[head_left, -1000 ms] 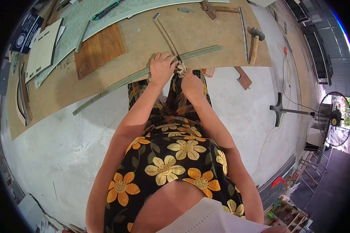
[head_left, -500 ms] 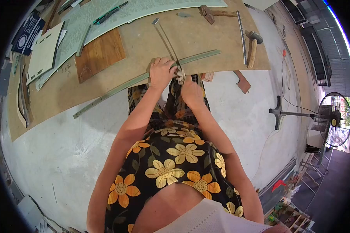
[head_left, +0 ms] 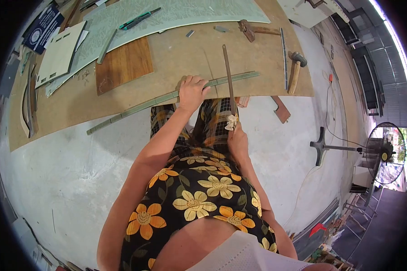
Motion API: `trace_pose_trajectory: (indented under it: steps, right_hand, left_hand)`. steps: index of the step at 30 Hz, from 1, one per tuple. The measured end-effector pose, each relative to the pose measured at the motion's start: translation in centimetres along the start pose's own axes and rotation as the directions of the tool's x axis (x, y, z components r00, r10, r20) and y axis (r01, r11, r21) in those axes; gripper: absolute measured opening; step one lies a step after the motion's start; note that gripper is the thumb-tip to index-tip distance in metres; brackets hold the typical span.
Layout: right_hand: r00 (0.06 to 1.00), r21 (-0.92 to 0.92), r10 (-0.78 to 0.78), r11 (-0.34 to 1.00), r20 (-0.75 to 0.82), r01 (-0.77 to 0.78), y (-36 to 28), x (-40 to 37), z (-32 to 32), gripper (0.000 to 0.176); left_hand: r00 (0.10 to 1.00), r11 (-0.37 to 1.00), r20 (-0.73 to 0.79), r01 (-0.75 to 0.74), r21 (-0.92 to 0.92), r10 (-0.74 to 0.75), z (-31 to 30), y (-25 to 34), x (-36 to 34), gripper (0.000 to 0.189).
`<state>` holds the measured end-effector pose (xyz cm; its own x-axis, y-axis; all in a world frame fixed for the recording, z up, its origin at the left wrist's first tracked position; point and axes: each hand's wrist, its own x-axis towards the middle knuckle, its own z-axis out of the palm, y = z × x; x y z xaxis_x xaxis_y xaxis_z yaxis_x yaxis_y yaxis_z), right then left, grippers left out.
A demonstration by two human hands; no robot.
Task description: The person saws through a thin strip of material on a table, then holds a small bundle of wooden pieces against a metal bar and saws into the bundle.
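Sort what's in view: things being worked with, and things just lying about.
In use: left hand gripping the curved green strip; right hand holding the rag-wrapped thin blade; hardboard sheet underneath.
Lying about: hammer, dark wood panel, green-handled tool, standing fan.

Workshop: hammer [head_left: 295, 70] on fibreboard sheet [head_left: 176, 56], wood offcut [head_left: 281, 109] on bare concrete floor [head_left: 77, 171], pedestal fan [head_left: 384, 156]

Long pale-green strip [head_left: 167, 97] flat on board [head_left: 176, 54]; slim file [head_left: 228, 74] crosswise over it.
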<state>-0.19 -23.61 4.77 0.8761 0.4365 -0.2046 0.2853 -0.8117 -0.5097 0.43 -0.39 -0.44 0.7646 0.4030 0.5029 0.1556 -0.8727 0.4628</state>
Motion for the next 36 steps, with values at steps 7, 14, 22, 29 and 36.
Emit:
trace_pose_trajectory:
  steps: [7, 14, 22, 29, 36]
  right_hand:
    - [0.997, -0.099, 0.018, 0.995, 0.075, -0.011, -1.4, 1.0, 1.8, 0.020]
    - [0.996, -0.125, -0.046, 0.991, 0.075, 0.055, -1.1, 2.0, 2.6, 0.021]
    - [0.995, -0.163, -0.015, 0.986, 0.094, 0.030, -1.4, 1.9, 2.7, 0.022]
    - [0.983, -0.238, -0.185, 0.954, 0.010, 0.182, -4.1, 8.7, 3.3, 0.019]
    - [0.991, -0.234, -0.071, 0.968, 0.111, 0.096, -4.3, 6.0, 1.9, 0.026]
  left_hand:
    - [0.999, 0.999, -0.027, -0.031, 0.008, 0.031, -0.1, 0.0, 0.1, 0.023]
    - [1.000, 1.000, -0.007, -0.015, -0.001, 0.015, -0.2, 0.2, 0.2, 0.023]
    - [1.000, 1.000, -0.015, -0.022, 0.005, 0.023, 0.0, 0.1, 0.1, 0.023]
    - [1.000, 1.000, 0.011, 0.017, -0.006, -0.017, -0.2, 0.3, 0.1, 0.021]
    - [1.000, 1.000, -0.009, -0.005, -0.006, 0.005, 0.5, -0.2, -0.2, 0.023]
